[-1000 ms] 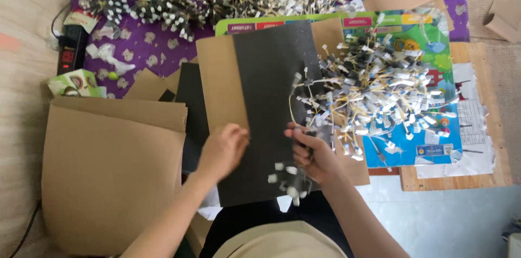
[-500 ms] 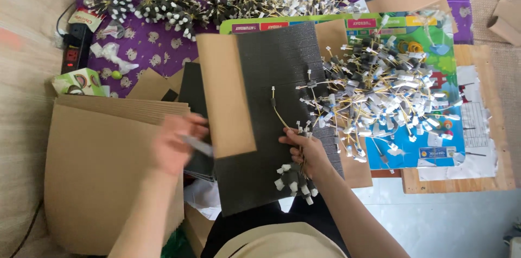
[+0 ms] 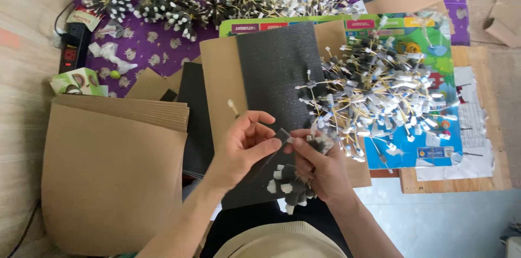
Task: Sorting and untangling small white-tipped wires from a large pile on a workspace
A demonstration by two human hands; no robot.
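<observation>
Back from the cardboard stack [image 3: 114, 176], the left hand [image 3: 244, 144] had rejoined the right hand [image 3: 317, 168], pinching a small strip [image 3: 282, 137]; the right stayed clamped on a wire bundle [image 3: 290, 185] over the black foam sheet's [image 3: 274, 68] near edge.

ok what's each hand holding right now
Left hand: pinching a thin stick.
Right hand: closed on a bundle of tagged wires.

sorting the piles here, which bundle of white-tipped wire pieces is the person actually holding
The small dark bundle gripped in the right hand, low over the black foam sheet. The big pile and the bundles on the purple cloth lie untouched.
</observation>
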